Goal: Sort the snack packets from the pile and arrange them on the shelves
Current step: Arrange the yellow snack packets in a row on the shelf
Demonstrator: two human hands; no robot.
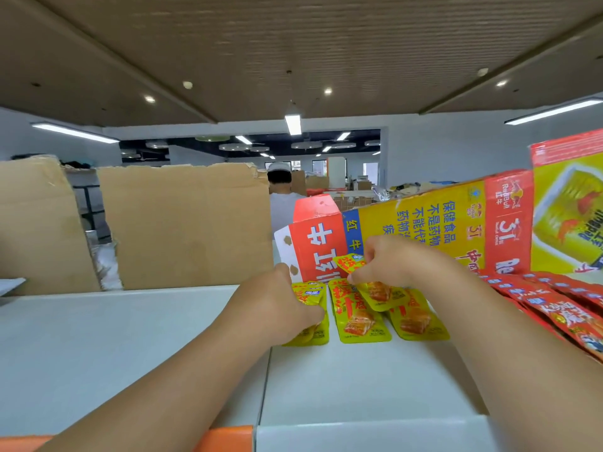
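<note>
Several yellow snack packets (359,316) lie side by side on the white shelf top (342,380). My left hand (280,305) rests on the leftmost yellow packet (311,296), its fingers curled over it. Above the row, my right hand (388,261) pinches another yellow packet (350,263). Red snack packets (561,308) lie overlapped in a row at the right.
A flattened red and yellow Red Bull carton (424,230) stands as a back wall behind the packets. Brown cardboard panels (186,223) stand at the back left. A person (280,190) is beyond them. An orange edge (228,438) runs along the front.
</note>
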